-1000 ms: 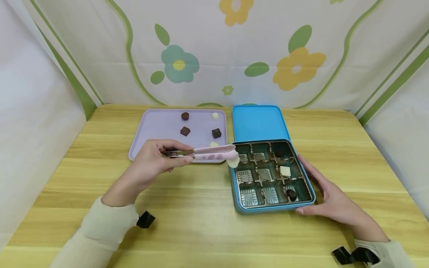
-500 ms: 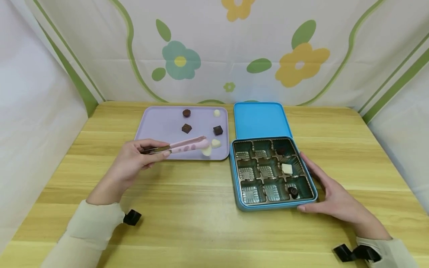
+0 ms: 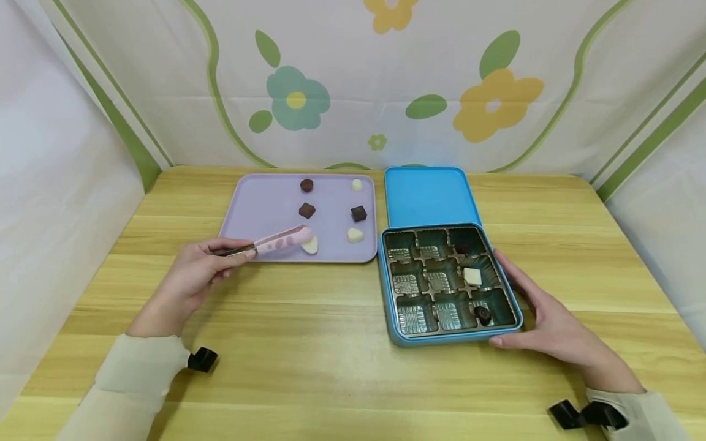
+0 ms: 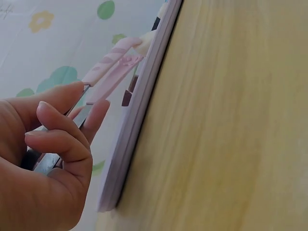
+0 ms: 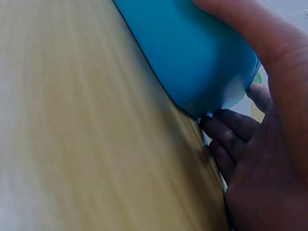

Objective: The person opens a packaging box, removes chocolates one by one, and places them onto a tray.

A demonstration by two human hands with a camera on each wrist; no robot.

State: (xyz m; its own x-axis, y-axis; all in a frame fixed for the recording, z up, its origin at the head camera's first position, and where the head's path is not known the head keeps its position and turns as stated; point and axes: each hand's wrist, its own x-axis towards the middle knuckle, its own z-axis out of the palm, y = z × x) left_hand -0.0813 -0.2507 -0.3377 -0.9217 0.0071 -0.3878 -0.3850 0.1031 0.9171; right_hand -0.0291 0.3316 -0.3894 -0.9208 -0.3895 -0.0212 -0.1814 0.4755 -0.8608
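My left hand (image 3: 190,269) grips pink-tipped tongs (image 3: 284,239) over the front of the lilac tray (image 3: 259,202). At their tips is a smooth white chocolate (image 3: 311,245), close over the tray. In the left wrist view, thumb and fingers pinch the metal handles of the tongs. My right hand (image 3: 551,334) holds the near right corner of a blue tin (image 3: 441,338), thumb on the front side and fingers along the right. A white square chocolate (image 3: 472,277) sits in the tin's middle right compartment, a dark round one (image 3: 482,315) in the near right, a dark piece (image 3: 462,248) far right.
On the tray lie two brown chocolates (image 3: 306,211), a dark cube-shaped one (image 3: 358,213) and two more white ones (image 3: 355,235). The blue lid (image 3: 430,196) lies flat behind the tin. A flowered cloth (image 3: 353,92) stands behind the wooden table (image 3: 309,380).
My left hand has moved left with the tongs and the white chocolate, from the tin's left edge to over the tray. The right hand stays at the tin.
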